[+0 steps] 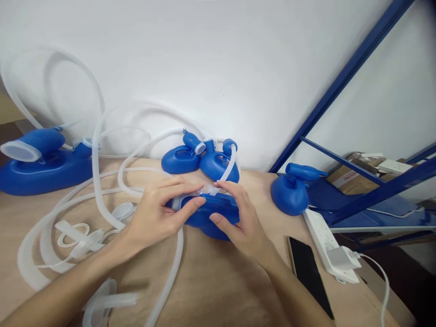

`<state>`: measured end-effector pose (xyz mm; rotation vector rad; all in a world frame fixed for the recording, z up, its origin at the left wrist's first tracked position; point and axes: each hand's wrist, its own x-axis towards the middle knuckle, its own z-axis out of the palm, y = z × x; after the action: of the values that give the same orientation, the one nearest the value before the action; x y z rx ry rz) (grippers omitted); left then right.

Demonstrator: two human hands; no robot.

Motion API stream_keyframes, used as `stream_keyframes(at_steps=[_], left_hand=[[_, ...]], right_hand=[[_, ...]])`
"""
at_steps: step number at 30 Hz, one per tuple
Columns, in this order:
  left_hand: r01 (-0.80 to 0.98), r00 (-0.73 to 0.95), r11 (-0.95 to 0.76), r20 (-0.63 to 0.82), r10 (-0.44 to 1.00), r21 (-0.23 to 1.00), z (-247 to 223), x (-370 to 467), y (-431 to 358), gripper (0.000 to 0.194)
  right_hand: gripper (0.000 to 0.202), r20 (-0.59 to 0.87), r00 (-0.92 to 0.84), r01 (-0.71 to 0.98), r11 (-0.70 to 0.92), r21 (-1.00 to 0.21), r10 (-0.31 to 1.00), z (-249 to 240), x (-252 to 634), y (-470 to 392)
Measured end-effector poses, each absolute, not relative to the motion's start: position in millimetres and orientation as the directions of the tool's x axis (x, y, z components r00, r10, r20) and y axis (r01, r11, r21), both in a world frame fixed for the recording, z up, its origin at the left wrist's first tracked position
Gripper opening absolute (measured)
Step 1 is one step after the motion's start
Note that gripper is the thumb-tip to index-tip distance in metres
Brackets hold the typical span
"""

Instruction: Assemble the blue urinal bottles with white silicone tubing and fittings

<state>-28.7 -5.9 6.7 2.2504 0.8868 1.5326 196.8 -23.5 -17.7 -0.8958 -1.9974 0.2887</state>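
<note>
Left hand (156, 209) and right hand (248, 227): grip clamped on rounded blue plastic container (220, 205), left of long white plastic power strip (319, 236). Step: apparently two-handed handling; next move likely needs steady support.

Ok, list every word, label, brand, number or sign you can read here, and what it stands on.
No text can be read with certainty.
Cardboard box: what seems a pale label with reddish print, too small and blurred to read.
White power strip: tiny marks, too small to read.
Phone: dark screen, no lettering visible.
Blue bottle at the hands: no lettering visible.
</note>
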Motion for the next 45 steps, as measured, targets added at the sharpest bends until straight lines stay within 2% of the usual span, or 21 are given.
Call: stream_keyframes(at_steps=[6,10,14,18,21,26,32,45], left_hand=[[0.275,0.21,-0.793,0.771,0.601,0.543,9.5,-21.9,-15.1,0.019],[0.239,0.176,-0.813,0.8,0.574,0.53,10.6,-23.5,-13.8,0.01],[0.25,0.201,-0.829,0.811,0.55,0.5,12.2,-29.2,-12.1,0.011],[0.23,0.234,-0.854,0.825,0.514,0.467,13.4,-34.5,-11.5,0.015],[0.255,0.247,-0.858,0.828,0.503,0.446,13.8,-37.7,-10.2,0.018],[0.239,0.278,-0.876,0.835,0.474,0.418,15.0,-41.7,-8.7,0.02],[0.306,0.367,-0.866,0.791,0.49,0.395,19.6,-44.2,-11.3,0.018],[0.344,0.411,-0.864,0.769,0.49,0.366,19.4,-41.6,-15.8,0.014]], right_hand=[[0.05,0.627,-0.31,0.423,0.694,-0.583,0.715,-14.4,183.3,-29.8],[0.059,0.61,-0.279,0.364,0.67,-0.647,0.742,-10.9,178.2,-32.5],[0.053,0.489,-0.316,0.322,0.577,-0.751,0.813,1.9,177.4,-32.7],[0.053,0.366,-0.358,0.195,0.452,-0.87,0.859,15.1,176.8,-27.8],[0.051,0.317,-0.352,0.122,0.379,-0.917,0.881,19.5,172.1,-21.5],[0.048,0.266,-0.375,0.09,0.321,-0.943,0.888,17.4,165.5,-12.4],[0.027,0.252,-0.399,0.061,0.299,-0.952,0.882,14.0,163.9,-6.5],[0.018,0.253,-0.309,0.099,0.296,-0.95,0.917,10.4,154.4,-9.3]])
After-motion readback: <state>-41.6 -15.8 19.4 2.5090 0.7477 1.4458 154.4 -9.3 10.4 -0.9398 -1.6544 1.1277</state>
